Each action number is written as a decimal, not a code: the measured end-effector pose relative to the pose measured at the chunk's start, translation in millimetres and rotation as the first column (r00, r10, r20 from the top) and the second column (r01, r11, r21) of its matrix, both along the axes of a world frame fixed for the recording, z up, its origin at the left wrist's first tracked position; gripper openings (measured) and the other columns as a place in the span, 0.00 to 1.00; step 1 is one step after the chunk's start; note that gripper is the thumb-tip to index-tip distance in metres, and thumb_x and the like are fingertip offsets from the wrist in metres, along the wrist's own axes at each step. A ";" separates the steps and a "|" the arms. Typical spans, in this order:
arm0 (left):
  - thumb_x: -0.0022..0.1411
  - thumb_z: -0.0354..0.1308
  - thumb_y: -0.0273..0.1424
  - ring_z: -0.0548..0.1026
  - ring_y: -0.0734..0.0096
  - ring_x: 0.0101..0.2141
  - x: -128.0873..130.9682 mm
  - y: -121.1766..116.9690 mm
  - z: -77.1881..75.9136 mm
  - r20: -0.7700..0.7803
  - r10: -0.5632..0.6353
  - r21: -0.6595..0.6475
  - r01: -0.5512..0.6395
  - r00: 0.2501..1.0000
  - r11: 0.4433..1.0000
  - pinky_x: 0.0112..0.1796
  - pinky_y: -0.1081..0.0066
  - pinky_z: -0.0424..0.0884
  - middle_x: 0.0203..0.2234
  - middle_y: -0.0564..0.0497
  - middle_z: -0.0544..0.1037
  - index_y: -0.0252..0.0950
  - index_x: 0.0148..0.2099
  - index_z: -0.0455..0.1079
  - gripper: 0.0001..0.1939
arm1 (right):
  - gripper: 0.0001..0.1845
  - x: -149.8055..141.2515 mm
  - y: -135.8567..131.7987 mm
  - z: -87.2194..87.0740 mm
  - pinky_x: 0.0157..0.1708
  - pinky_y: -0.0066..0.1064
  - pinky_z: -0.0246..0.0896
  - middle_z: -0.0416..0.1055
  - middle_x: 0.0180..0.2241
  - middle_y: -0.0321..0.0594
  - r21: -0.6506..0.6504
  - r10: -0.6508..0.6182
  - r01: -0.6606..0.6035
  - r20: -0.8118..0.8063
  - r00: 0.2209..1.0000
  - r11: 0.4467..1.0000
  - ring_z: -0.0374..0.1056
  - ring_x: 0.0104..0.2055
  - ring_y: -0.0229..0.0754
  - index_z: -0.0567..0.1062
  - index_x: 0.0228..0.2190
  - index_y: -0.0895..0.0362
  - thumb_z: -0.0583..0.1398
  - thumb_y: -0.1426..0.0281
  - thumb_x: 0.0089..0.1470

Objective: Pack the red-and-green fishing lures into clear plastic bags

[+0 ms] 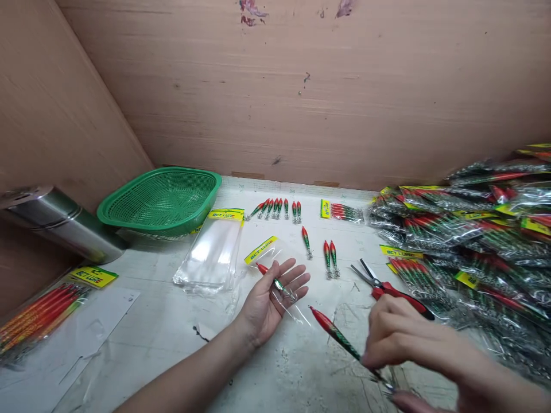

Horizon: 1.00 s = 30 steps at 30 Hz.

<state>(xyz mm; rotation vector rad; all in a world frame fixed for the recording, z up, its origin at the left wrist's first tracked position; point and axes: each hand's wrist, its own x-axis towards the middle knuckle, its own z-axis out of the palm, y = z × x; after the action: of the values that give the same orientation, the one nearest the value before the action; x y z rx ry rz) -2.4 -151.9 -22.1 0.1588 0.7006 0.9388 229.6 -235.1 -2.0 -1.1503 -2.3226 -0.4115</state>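
Note:
My left hand (275, 307), palm up, has its thumb over a clear plastic bag (259, 250) with a yellow header and a red-and-green squid jig (279, 284) lying in it. The other fingers spread beneath the bag. In my right hand (400, 344), thumb and fingers grip a second squid jig (333, 328) near its hook end, its red tip pointing up and left toward my left hand. Beyond them lie a single loose jig (306, 241), a pair of jigs (330, 258) and a row of several more jigs (275, 207).
A stack of clear bags (210, 252) lies left of centre, beside a green basket (159, 226) and a metal flask (77, 226). Red-handled pliers (400, 297) lie behind my right hand. Packed lures (465, 246) are heaped at right; another pack (43, 315) is at left.

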 end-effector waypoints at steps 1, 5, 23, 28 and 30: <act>0.63 0.53 0.36 0.78 0.63 0.40 0.3 -1.2 -0.3 -0.004 -0.019 0.003 0.019 1.000 1.000 0.42 0.65 0.73 0.40 0.41 0.80 0.29 0.46 0.71 0.16 | 0.13 -6.1 -2.6 1.0 0.44 0.41 0.51 0.74 0.33 0.42 0.002 0.002 -0.002 0.007 1.000 1.000 0.64 0.42 0.47 0.74 0.43 0.53 0.55 0.64 0.58; 0.63 0.53 0.36 0.78 0.63 0.39 2.0 -7.0 -0.6 -0.025 -0.114 0.033 0.115 0.993 0.993 0.41 0.66 0.73 0.41 0.40 0.79 0.27 0.48 0.71 0.18 | 0.14 -39.9 4.3 9.2 0.46 0.42 0.49 0.76 0.34 0.43 -0.014 0.007 -0.007 0.013 1.000 1.000 0.64 0.43 0.47 0.74 0.44 0.55 0.53 0.68 0.60; 0.61 0.56 0.36 0.77 0.60 0.42 5.7 -13.1 -3.3 -0.071 -0.122 0.037 0.125 0.990 0.991 0.45 0.63 0.71 0.42 0.36 0.78 0.27 0.48 0.71 0.18 | 0.03 -79.2 23.3 -6.0 0.44 0.38 0.45 0.76 0.32 0.35 0.063 -0.084 0.102 -0.243 0.966 0.993 0.66 0.39 0.41 0.74 0.32 0.57 0.58 0.73 0.57; 0.61 0.56 0.36 0.77 0.63 0.42 6.2 -13.5 -3.3 -0.069 -0.130 0.046 0.133 0.989 0.990 0.45 0.66 0.71 0.41 0.38 0.79 0.29 0.48 0.71 0.18 | 0.03 -81.0 23.6 -10.9 0.43 0.39 0.44 0.78 0.31 0.33 0.075 -0.090 0.123 -0.348 0.933 0.989 0.66 0.38 0.42 0.73 0.32 0.55 0.60 0.75 0.54; 0.61 0.56 0.36 0.77 0.62 0.43 6.3 -13.7 -2.8 -0.036 -0.125 0.049 0.127 0.991 0.991 0.46 0.65 0.70 0.40 0.38 0.79 0.29 0.47 0.71 0.17 | 0.04 -79.4 22.5 -10.7 0.42 0.39 0.44 0.77 0.29 0.32 0.080 -0.094 0.131 -0.357 0.929 0.988 0.67 0.37 0.41 0.73 0.31 0.54 0.61 0.75 0.53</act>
<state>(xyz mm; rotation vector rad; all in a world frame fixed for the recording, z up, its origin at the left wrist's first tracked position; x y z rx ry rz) 3.9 -165.6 -24.9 0.2617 0.6895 0.8350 150.3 -212.6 -12.7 -1.2014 -1.9106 -0.3297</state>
